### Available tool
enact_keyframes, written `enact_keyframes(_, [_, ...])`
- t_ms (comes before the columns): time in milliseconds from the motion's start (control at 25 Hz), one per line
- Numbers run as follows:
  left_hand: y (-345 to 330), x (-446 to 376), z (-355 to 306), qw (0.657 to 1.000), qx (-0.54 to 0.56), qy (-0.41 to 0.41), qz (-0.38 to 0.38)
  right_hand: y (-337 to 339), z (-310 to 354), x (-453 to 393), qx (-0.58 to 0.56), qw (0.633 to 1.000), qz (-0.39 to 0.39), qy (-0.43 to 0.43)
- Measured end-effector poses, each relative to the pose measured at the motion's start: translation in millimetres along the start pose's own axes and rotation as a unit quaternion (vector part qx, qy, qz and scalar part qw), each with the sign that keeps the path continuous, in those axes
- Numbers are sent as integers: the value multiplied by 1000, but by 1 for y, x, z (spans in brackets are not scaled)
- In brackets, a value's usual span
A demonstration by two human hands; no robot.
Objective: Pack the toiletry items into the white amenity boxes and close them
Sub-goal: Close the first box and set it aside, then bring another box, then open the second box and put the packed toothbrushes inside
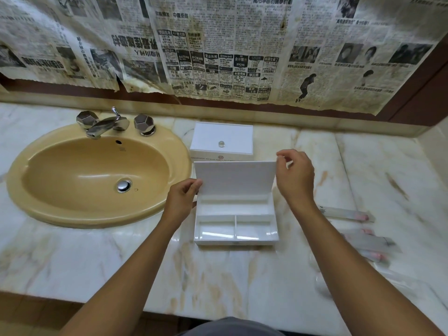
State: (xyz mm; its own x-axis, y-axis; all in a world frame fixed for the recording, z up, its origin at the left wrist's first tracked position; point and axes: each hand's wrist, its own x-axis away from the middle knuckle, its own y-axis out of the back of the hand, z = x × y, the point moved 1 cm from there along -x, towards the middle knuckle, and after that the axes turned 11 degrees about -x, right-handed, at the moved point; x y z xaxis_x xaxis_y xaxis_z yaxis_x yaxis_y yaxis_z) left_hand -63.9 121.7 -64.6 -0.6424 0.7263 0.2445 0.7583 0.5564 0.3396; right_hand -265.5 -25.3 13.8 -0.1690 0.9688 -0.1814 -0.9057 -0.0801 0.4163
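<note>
Open rectangular plastic amenity box: plain white, lid and compartments alike. Closed rectangular box behind it: white, with a clear glassy knob. Polished marble tabletop: off-white, veined tan and rust. Oval ceramic sink basin: mustard yellow; faceted metal taps chrome silver. Yellowed newspaper sheets on wall: black print, brown stains. Translucent sachets: frosted grey, pink tips.

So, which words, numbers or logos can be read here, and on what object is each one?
"RM299": advert on the newspaper covering the wall.
"SUN BHD": advert box to the left of it.
"4000++": advert box on the same page.
Other newspaper print: Chinese, too blurred to quote reliably.
Round emblem and line on the closed white amenity box: too small to read.
</note>
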Motion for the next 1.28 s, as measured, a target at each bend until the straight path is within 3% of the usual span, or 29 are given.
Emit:
enact_keyframes(200, [0, -6, 0, 1000, -9, 16, 10, 20, -48, -1, 99, 993, -11, -67])
enact_keyframes(400, [-1, -3, -1, 1000, 1, 20, 3, 41, -80, -3, 317, 917, 156, -184])
enact_keyframes(600, [-1, 0, -4, 1000, 7, 23, -1, 45, -90, 5, 363, 887, 200, -203])
enact_keyframes(960, [-3, 5, -7, 1000, 14, 19, -4, 40, -75, 12, 311, 930, 128, -146])
enact_keyframes(1280, [-2, 3, -8, 1000, 4, 29, 4, 39, 4, 5, 188, 980, 57, -26])
